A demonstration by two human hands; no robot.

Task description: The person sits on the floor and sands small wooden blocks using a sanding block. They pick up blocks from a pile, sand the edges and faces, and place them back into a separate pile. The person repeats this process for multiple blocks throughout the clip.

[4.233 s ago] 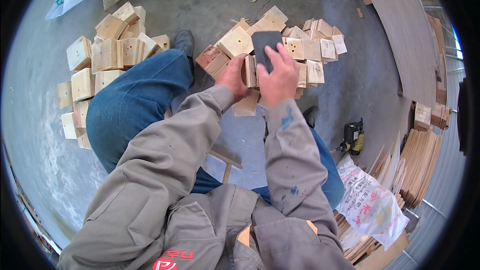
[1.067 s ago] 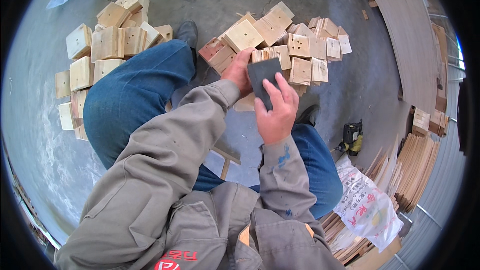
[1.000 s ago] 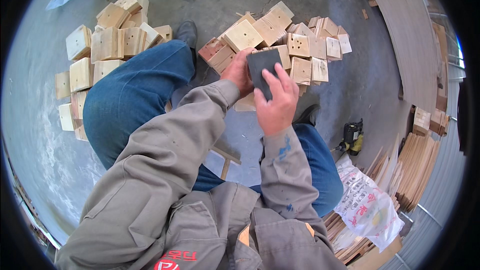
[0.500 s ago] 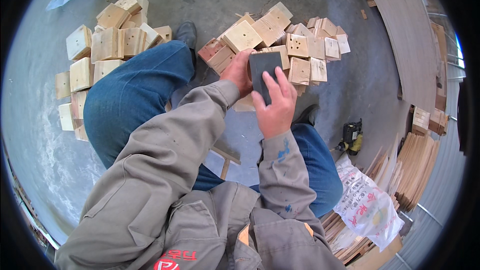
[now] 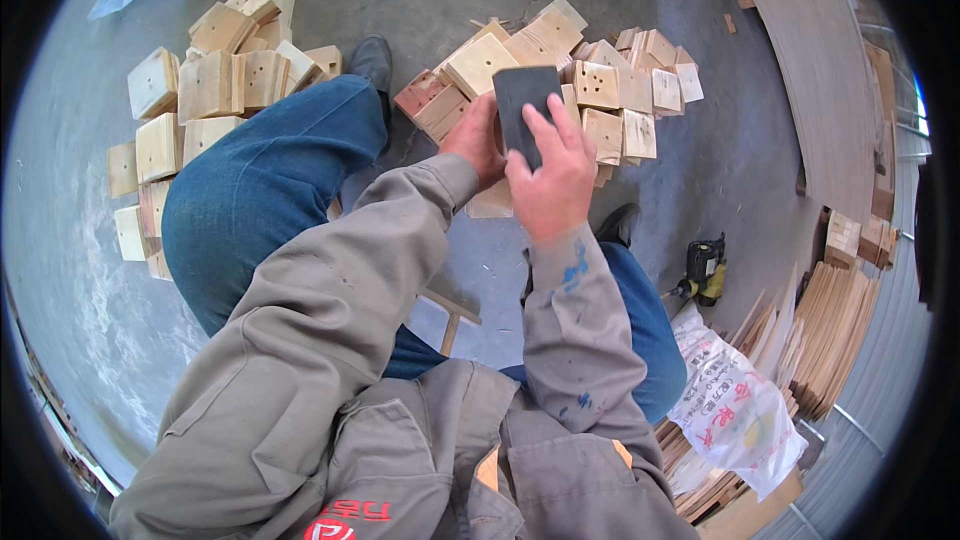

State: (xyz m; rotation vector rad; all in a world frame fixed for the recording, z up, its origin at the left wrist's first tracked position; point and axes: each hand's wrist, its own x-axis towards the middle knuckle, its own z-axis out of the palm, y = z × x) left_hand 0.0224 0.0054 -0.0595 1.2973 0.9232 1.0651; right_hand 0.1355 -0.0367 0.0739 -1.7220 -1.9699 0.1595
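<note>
Between my hands is a flat, dark grey rectangular slab [image 5: 522, 98]; its exact kind does not show. My right hand [image 5: 555, 185] is on it from the near right, thumb at the lower left edge and fingers over its upper face. My left hand [image 5: 476, 143] is closed close by the slab's left side, its fingertips partly hidden, as is whatever lies under the slab. Just beyond my hands is a pile of pale wooden blocks [image 5: 480, 65], some with drilled holes.
Another heap of wooden blocks [image 5: 210, 85] lies beyond my left knee. A black and yellow power tool [image 5: 705, 270] sits on the floor at right. Nearby are stacked thin wood strips [image 5: 835, 330] and a white printed sack [image 5: 735, 405]. A large board [image 5: 815, 70] stands far right.
The dark slab and my right hand have moved away from me, toward the block pile. My left hand has stayed almost in place.
</note>
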